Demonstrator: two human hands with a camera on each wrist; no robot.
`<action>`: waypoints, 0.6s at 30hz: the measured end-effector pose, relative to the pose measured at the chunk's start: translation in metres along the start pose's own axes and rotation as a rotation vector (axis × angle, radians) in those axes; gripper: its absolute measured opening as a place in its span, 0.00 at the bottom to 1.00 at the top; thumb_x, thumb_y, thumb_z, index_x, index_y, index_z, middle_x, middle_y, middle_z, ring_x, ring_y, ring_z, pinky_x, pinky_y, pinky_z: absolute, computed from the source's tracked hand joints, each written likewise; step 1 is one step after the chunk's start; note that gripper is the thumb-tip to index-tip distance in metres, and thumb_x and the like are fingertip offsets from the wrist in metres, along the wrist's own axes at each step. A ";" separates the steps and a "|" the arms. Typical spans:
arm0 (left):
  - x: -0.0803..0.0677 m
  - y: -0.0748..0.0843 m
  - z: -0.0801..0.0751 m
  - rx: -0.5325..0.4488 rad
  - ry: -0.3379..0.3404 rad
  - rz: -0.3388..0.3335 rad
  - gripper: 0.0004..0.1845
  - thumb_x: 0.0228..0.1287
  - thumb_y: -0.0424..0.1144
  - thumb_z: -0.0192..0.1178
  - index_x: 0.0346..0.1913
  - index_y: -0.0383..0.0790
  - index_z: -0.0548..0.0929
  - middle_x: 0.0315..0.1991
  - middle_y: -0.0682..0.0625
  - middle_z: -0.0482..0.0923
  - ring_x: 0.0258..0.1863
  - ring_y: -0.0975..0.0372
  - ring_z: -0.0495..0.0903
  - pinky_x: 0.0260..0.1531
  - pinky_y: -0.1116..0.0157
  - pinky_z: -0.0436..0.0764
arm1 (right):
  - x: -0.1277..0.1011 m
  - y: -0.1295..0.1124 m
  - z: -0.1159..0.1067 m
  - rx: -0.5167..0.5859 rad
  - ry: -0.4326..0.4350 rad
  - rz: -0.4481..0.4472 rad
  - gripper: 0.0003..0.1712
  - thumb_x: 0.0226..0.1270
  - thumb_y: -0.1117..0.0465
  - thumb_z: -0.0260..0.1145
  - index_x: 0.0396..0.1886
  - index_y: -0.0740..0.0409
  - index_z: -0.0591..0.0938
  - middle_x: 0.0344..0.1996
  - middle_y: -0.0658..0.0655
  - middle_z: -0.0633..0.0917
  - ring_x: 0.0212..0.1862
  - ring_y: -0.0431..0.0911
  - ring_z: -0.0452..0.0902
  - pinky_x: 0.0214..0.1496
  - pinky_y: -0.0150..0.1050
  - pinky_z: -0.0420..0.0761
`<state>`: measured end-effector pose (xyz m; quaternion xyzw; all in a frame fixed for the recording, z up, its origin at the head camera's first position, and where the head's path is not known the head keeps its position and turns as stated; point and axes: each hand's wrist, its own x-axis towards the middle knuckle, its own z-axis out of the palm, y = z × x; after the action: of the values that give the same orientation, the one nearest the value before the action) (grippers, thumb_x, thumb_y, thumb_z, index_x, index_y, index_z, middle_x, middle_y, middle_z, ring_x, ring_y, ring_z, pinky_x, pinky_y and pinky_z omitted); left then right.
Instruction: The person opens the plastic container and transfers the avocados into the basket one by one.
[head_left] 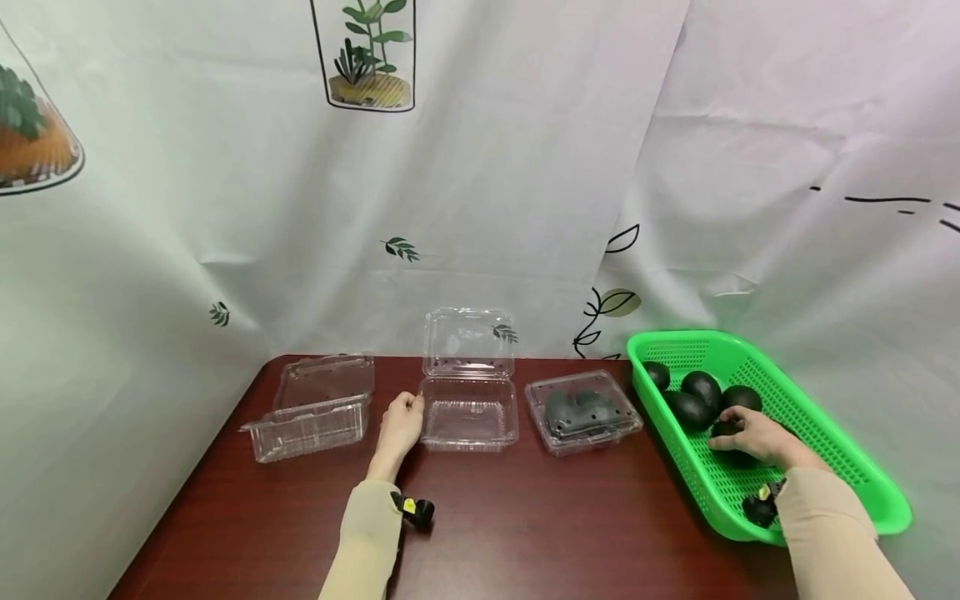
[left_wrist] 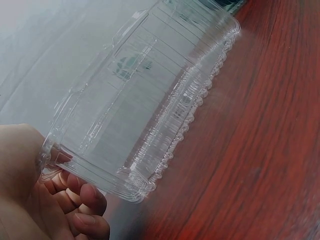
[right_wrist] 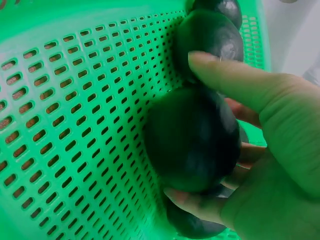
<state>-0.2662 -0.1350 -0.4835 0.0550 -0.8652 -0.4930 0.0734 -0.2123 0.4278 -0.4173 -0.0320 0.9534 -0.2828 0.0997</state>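
Tighten evenly: right grip half-curls round a dark fruit; left grip pinches the clear clamshell at nine o'clock.

On my head feed I see a creased white cloth behind the reddish-brown table | upper cloth: printed plant jar | far left: second jar print, cut off | lower: green leaf sprig, outlined leafy stem | right: black dashes
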 end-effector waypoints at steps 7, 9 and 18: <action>0.001 0.001 0.000 0.015 0.003 0.000 0.14 0.74 0.44 0.47 0.34 0.39 0.75 0.23 0.49 0.69 0.25 0.55 0.71 0.29 0.59 0.67 | -0.003 -0.007 -0.004 -0.010 -0.036 0.002 0.53 0.62 0.48 0.70 0.68 0.80 0.54 0.60 0.89 0.56 0.60 0.81 0.56 0.52 0.66 0.69; 0.001 0.002 0.000 0.021 0.006 0.001 0.14 0.74 0.44 0.48 0.34 0.39 0.75 0.23 0.49 0.69 0.25 0.55 0.71 0.29 0.59 0.67 | -0.004 -0.009 -0.007 -0.029 -0.026 0.000 0.52 0.63 0.47 0.70 0.68 0.79 0.55 0.61 0.88 0.56 0.60 0.81 0.56 0.52 0.66 0.69; 0.000 0.000 -0.003 0.000 -0.018 -0.024 0.14 0.75 0.45 0.47 0.36 0.39 0.75 0.22 0.49 0.68 0.22 0.56 0.68 0.26 0.60 0.65 | -0.013 -0.026 -0.027 -0.085 0.078 -0.081 0.44 0.64 0.50 0.69 0.65 0.77 0.62 0.59 0.83 0.66 0.57 0.78 0.63 0.50 0.67 0.70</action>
<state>-0.2660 -0.1373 -0.4824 0.0610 -0.8652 -0.4942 0.0594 -0.2051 0.4221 -0.3792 -0.0640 0.9656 -0.2469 0.0496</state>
